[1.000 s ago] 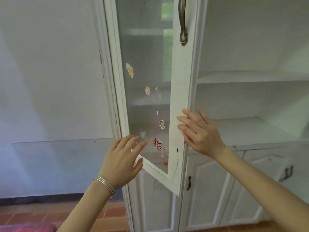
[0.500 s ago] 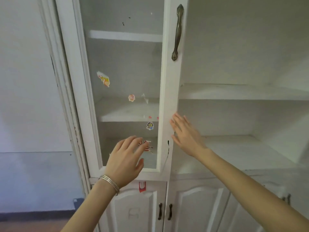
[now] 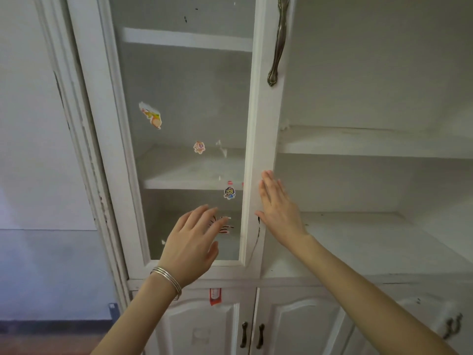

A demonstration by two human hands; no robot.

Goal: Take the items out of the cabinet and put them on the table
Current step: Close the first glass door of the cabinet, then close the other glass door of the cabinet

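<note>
We face the upright glass door (image 3: 265, 129); our right hand (image 3: 277, 211), flat and empty, is nearer its free right edge. Our left hand (image 3: 190, 242), spread and empty, fronts the pane (image 3: 184, 98).

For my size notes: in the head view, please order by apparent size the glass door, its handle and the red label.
1. glass door, largest
2. handle, though cut by the top edge
3. red label, smallest

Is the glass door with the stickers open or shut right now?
Shut, or very nearly: the glass door lies flush with the cabinet, the right hand open against its edge. Fully seated: cannot tell.
</note>
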